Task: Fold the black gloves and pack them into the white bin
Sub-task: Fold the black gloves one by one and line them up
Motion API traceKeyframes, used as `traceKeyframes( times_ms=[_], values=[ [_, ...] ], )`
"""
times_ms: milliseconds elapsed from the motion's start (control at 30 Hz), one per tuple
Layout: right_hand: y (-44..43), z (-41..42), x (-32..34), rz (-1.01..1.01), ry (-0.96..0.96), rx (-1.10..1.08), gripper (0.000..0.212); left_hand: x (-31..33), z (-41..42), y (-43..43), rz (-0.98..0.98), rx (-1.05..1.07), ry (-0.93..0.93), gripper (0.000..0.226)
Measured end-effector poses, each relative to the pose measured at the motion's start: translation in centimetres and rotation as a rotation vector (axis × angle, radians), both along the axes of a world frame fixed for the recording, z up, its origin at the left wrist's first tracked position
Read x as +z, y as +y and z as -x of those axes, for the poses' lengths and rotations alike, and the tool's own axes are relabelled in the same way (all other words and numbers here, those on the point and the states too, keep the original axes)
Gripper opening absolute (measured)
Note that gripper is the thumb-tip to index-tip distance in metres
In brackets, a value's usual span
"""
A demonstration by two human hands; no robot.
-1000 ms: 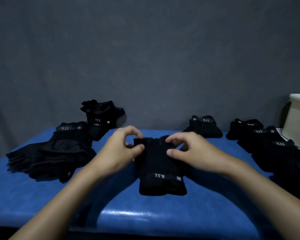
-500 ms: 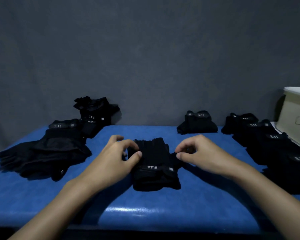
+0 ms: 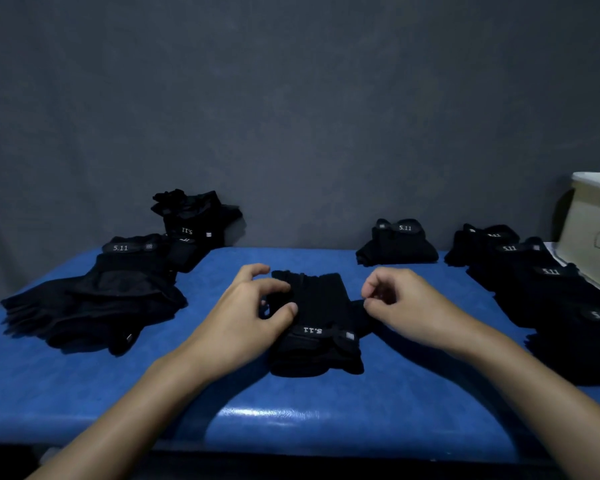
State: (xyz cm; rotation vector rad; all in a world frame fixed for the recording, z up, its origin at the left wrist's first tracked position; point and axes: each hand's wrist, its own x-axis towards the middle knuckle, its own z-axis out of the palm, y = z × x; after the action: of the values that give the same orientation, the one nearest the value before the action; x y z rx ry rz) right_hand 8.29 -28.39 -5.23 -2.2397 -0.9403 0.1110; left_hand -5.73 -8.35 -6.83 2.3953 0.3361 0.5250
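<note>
The left hand (image 3: 246,317) rests on the left side of the black glove pair (image 3: 317,320). Its fingers (image 3: 274,289) are curled, and the thumb presses down on the cloth, so this hand has hold of the gloves. The right hand (image 3: 406,306) is just beside the right edge of the pair. Its fingers are bent into a loose pinch. It is too dark there to tell if they hold a bit of cloth or nothing.

A second ago both hands pinched the far end of the gloves. Now they have come down to the two sides, and the right hand has slid off to the edge. The pair looks shorter and fatter than before, with its white label facing up. So I think the fold is nearly done and the hands are just pressing it neat.

The pair lies flat on the blue table (image 3: 291,420), right between the two hands.

To the left of the left hand is a loose pile of gloves (image 3: 94,299) not folded yet. Past it is a smaller heap (image 3: 194,220) by the wall. Beyond the right hand sits one folded pair (image 3: 397,244). To the right of the right hand is a row of folded pairs (image 3: 548,289). Far past that row, at the edge, stands the white bin (image 3: 593,233). None of the gloves I can see are in it yet. Packing comes next, I guess.
</note>
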Motion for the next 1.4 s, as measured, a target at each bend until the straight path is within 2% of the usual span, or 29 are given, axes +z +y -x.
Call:
traceKeyframes(
  times_ms=[100,233,300,367,433,500,567,600,700,800,867,967,1033,1133,1200,1267,1400],
  values=[
    [0.1,0.1,-0.3,-0.044,-0.022,0.044,0.003,-0.1,0.0,0.2,-0.003,0.0,-0.007,0.024],
    [0.8,0.8,-0.5,-0.115,-0.034,0.162,0.009,-0.2,0.0,0.4,-0.031,-0.015,-0.048,0.025],
    [1.1,1.1,-0.8,-0.086,-0.067,0.198,0.029,-0.1,0.2,0.3,-0.074,-0.056,-0.043,0.032],
    [1.3,1.2,-1.0,-0.003,-0.099,0.218,0.045,-0.1,0.5,0.1,-0.136,-0.078,0.016,0.054],
    [1.1,1.1,-1.3,0.103,-0.137,0.222,0.04,0.0,0.8,0.2,-0.243,-0.071,0.122,0.077],
    [0.8,0.9,-1.5,0.173,-0.163,0.231,0.037,-0.1,1.0,0.2,-0.328,-0.071,0.219,0.077],
    [0.6,0.8,-1.5,0.21,-0.176,0.244,0.041,-0.2,1.1,0.1,-0.362,-0.083,0.253,0.069],
    [0.7,0.7,-1.5,0.215,-0.178,0.248,0.043,-0.3,1.2,0.1,-0.371,-0.089,0.25,0.072],
    [0.9,0.9,-1.5,0.084,-0.176,0.237,0.051,-0.2,1.1,0.2,-0.347,-0.079,0.17,0.086],
    [1.1,0.9,-1.6,-0.104,-0.153,0.18,0.052,-0.1,0.7,0.6,-0.209,-0.088,0.029,0.075],
    [1.1,1.0,-1.5,-0.12,-0.125,0.174,0.05,-0.2,0.5,0.9,-0.13,-0.128,-0.021,0.068],
    [0.9,1.1,-1.7,0.035,-0.124,0.215,0.058,-0.4,0.4,1.1,-0.209,-0.167,0.073,0.077],
    [0.7,0.9,-1.7,0.17,-0.165,0.271,0.054,-0.7,0.5,1.2,-0.323,-0.179,0.175,0.084],
    [0.4,0.5,-1.4,0.268,-0.168,0.32,0.051,-0.7,0.6,1.3,-0.405,-0.192,0.256,0.089],
    [0.3,0.6,-1.5,0.233,-0.129,0.314,0.051,-0.6,0.7,1.2,-0.407,-0.196,0.265,0.091],
    [0.2,0.8,-1.8,0.116,-0.103,0.284,0.047,-0.7,0.7,1.3,-0.376,-0.199,0.243,0.09],
    [-0.2,1.1,-1.8,-0.107,-0.074,0.22,0.037,-0.6,0.7,1.8,-0.22,-0.186,0.093,0.078]
  ],
)
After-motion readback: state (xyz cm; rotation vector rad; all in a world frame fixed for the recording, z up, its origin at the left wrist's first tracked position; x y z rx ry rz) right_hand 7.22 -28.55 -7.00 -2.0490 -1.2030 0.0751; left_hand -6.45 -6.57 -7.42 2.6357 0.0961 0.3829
